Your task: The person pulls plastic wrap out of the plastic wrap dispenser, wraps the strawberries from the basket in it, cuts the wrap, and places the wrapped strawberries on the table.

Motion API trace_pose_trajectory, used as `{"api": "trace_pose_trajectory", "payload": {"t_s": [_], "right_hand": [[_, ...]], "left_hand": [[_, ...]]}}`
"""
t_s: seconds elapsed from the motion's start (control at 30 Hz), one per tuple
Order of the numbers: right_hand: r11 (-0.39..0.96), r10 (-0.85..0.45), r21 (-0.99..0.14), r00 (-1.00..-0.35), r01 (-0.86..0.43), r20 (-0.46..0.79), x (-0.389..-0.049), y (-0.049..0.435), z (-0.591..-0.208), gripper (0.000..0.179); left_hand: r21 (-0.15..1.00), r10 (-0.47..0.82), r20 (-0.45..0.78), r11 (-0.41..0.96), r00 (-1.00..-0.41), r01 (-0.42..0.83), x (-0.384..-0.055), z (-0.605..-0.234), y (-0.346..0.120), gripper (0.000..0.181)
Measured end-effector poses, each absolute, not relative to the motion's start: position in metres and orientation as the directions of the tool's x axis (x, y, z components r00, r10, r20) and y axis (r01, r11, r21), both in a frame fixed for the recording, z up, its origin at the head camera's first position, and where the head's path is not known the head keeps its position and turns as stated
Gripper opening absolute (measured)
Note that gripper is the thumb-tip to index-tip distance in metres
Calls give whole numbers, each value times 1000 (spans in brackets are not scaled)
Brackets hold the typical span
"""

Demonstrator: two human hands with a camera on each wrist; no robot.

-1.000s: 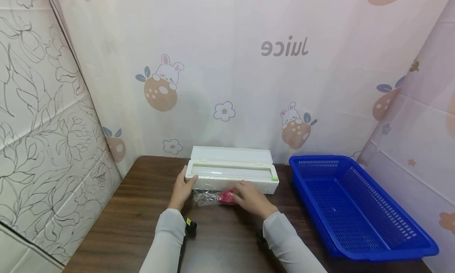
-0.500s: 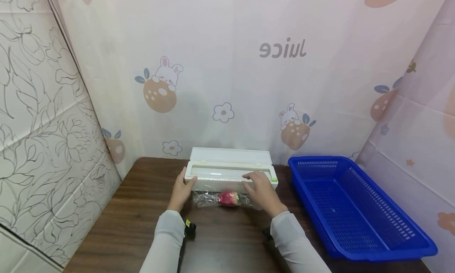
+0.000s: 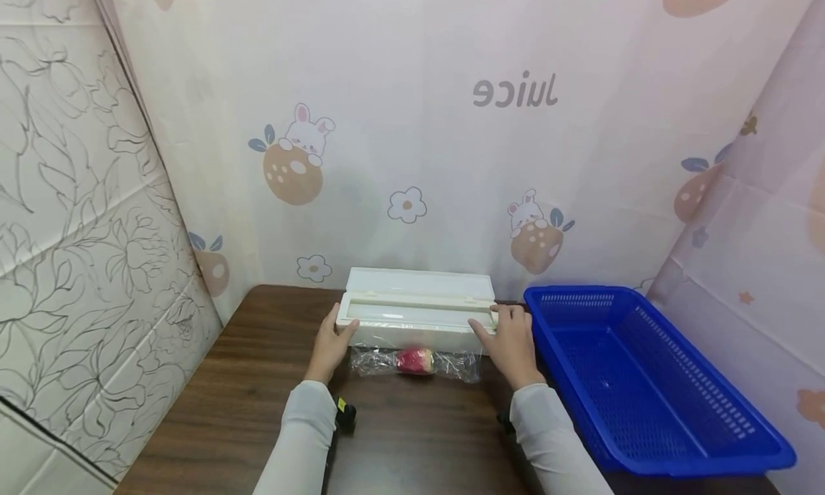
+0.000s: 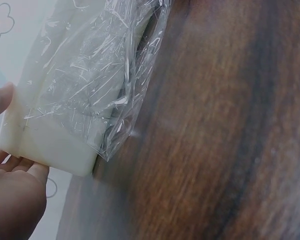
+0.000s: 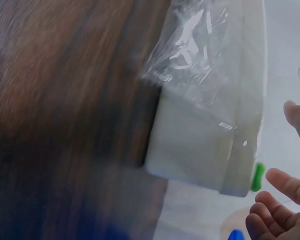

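A long white cling film dispenser [image 3: 412,337] stands at the back of the table with its lid raised. My left hand [image 3: 329,348] grips its left end, thumb on the front edge and fingers round the end wall. At the right end my right hand [image 3: 512,341] is spread, thumb apart from the fingers. In the right wrist view its fingers are close to the green slide cutter [image 5: 258,177]. Clear film [image 3: 457,366] hangs from the front of the dispenser onto the table. Within the film lies a small red thing with a pale yellowish end [image 3: 415,361].
To the right stands a blue plastic basket [image 3: 583,402] with slotted walls. Behind the brown wooden table [image 3: 412,438] hangs a printed curtain [image 3: 412,122], close behind the dispenser's lid. A flower-patterned sheet [image 3: 84,251] lines the left side.
My right hand has left the red thing and moved right and back to the dispenser's right end. The left hand has kept its hold on the left end.
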State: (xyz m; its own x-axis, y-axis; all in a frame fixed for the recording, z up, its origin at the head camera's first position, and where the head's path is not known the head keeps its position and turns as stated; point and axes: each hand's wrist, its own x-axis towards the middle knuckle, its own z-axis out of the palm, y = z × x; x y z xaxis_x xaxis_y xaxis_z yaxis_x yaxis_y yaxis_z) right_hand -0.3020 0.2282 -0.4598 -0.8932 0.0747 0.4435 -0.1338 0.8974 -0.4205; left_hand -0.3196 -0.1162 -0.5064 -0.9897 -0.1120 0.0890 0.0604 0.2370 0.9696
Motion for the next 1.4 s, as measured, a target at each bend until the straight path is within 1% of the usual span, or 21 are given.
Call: {"api": "trace_pose_trajectory", "payload": {"t_s": [0.1, 0.17, 0.37, 0.5, 0.63, 0.9, 1.13, 1.4], "right_hand": [[882, 118, -465, -919, -77, 376, -303, 233, -464, 70], [877, 128, -477, -926, -61, 355, -304, 235, -465, 72], [886, 119, -459, -926, -64, 359, -309, 238, -468, 72], [898, 96, -432, -922, -82, 375, -311, 241, -470, 65], [900, 47, -413, -914, -136, 403, -311, 244, -471, 56], [861, -33, -452, -913, -232, 405, -310, 247, -466, 44], [870, -34, -431, -901, -240, 433, -309, 249, -461, 43], [866, -64, -441, -929, -234, 366, -309, 250, -456, 38]], "left_hand": [[970, -111, 86, 236, -990, 57, -319, -507, -116, 74], [971, -112, 82, 235, -990, 54, -318, -507, -116, 75], [971, -115, 80, 234, -990, 52, -317, -508, -117, 74], [971, -108, 85, 233, -990, 58, -318, -508, -117, 75], [974, -106, 77, 221, -991, 52, -319, -507, -116, 76], [973, -105, 72, 228, -992, 46, -319, -507, -117, 76], [973, -101, 81, 225, -992, 57, -319, -505, -117, 76], [976, -92, 81, 210, -992, 60, -319, -506, -117, 76]]}}
